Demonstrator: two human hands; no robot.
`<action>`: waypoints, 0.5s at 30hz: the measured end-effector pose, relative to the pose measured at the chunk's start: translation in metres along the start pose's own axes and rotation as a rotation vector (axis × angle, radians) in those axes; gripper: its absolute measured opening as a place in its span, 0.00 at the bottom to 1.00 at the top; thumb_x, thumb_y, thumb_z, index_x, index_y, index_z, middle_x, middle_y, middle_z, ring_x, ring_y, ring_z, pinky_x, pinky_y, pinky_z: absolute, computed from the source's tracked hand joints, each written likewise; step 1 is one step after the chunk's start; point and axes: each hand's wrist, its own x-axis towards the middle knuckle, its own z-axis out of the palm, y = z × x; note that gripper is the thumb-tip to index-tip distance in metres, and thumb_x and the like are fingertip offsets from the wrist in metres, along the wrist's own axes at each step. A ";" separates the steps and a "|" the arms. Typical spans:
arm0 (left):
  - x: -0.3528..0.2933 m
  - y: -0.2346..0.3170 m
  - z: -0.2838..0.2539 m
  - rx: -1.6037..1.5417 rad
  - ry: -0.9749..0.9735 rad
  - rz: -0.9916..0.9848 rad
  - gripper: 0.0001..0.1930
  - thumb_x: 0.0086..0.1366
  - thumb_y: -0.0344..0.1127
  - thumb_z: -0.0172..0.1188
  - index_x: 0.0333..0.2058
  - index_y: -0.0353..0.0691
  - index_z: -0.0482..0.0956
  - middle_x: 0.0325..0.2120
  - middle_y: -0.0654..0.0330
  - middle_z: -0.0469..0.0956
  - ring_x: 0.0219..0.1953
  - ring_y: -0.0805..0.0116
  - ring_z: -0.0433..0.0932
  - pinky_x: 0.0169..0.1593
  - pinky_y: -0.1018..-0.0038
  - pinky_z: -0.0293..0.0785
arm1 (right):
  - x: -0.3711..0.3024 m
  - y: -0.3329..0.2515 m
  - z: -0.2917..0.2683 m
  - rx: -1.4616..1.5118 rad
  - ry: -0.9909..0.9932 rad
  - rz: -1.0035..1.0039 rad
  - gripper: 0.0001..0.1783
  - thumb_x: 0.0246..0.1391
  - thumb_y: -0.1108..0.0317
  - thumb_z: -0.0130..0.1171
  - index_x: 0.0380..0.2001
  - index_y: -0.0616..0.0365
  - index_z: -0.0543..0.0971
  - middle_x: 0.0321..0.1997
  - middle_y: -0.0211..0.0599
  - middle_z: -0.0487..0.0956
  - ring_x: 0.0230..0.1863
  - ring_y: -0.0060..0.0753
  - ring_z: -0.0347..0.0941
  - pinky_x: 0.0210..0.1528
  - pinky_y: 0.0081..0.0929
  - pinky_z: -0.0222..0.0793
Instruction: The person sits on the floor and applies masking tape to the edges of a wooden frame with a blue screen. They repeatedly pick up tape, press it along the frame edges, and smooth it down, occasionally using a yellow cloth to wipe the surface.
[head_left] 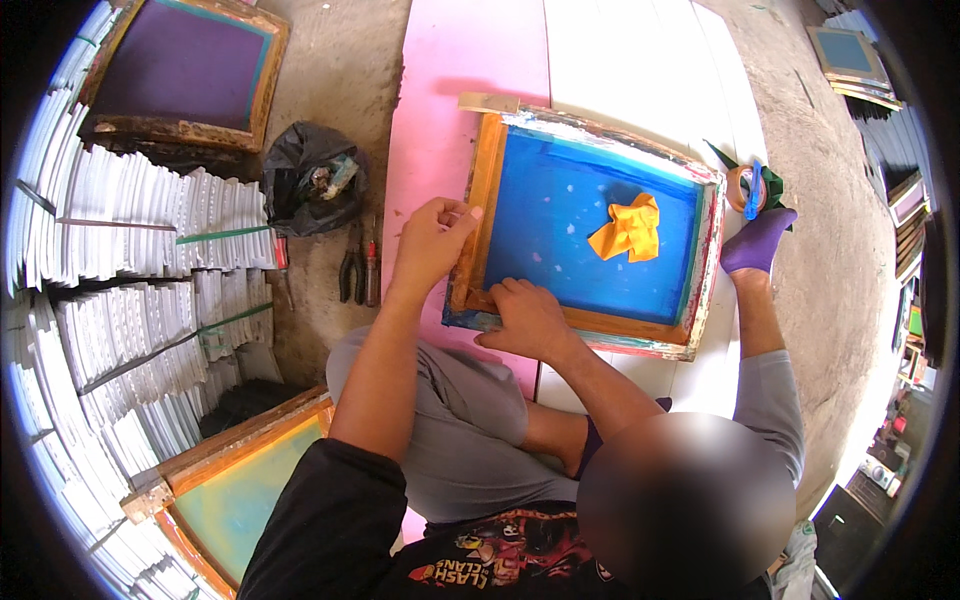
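We have our right hand (528,318) closed over the near rail of the framed blue screen (565,245), close to its left corner, fingers bent over the inner side and thumb at the outer. Our left hand (432,242) is curled at the left rail, fingertips by the wood; we cannot tell whether it grips. The screen spreads rightward and away from both hands, on the pink and white surface (430,130). Well right of our grip, a crumpled yellow cloth (630,230) rests on the blue mesh.
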 end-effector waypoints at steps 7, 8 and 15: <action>0.001 -0.004 0.002 -0.096 -0.029 -0.022 0.22 0.65 0.48 0.70 0.44 0.30 0.84 0.31 0.56 0.84 0.34 0.68 0.81 0.41 0.70 0.77 | 0.012 -0.011 0.003 0.032 0.007 -0.001 0.33 0.40 0.47 0.75 0.42 0.62 0.81 0.45 0.48 0.79 0.51 0.53 0.77 0.53 0.47 0.74; 0.001 -0.003 0.002 -0.099 -0.033 -0.031 0.23 0.65 0.48 0.70 0.44 0.30 0.84 0.31 0.55 0.84 0.34 0.67 0.81 0.41 0.70 0.77 | 0.013 -0.012 0.004 0.044 0.011 -0.008 0.33 0.40 0.47 0.75 0.42 0.62 0.81 0.44 0.48 0.79 0.51 0.53 0.77 0.53 0.47 0.74; 0.000 0.000 0.004 -0.107 -0.049 -0.023 0.24 0.64 0.50 0.71 0.43 0.30 0.84 0.31 0.54 0.85 0.34 0.66 0.83 0.42 0.69 0.78 | 0.019 -0.021 0.007 0.057 -0.003 0.010 0.33 0.39 0.51 0.78 0.45 0.61 0.80 0.47 0.49 0.80 0.53 0.54 0.77 0.55 0.49 0.76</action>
